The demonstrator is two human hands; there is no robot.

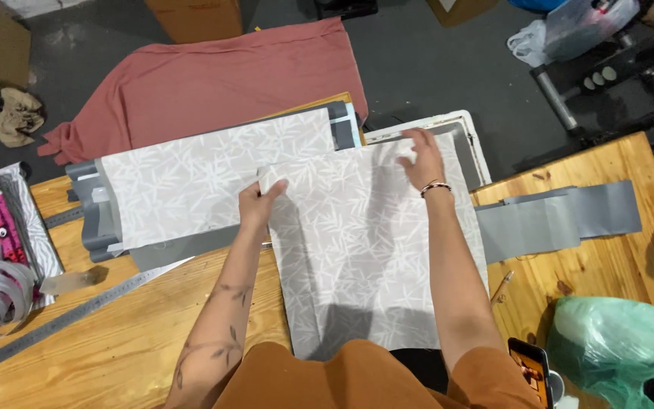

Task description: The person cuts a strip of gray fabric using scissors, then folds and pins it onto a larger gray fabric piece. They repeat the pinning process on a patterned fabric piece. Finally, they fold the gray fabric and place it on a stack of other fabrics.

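The leaf-patterned grey fabric panel (365,250) lies flat on the wooden bench (115,348), reaching from the person's waist up to a white-framed tray (469,132). The left hand (259,201) has its fingers closed on the panel's upper left corner, folding it over; the right hand (421,159) presses spread fingers on the top edge. It looks light, limp and easily creased, best taken at corners. A matching panel (206,178) lies just beside it, a steel ruler (70,314) nearer the bench edge.

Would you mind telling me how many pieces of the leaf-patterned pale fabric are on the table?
2: one piece under both hands, the left hand pinching its corner; another piece beside it, further left. More may lie hidden underneath.
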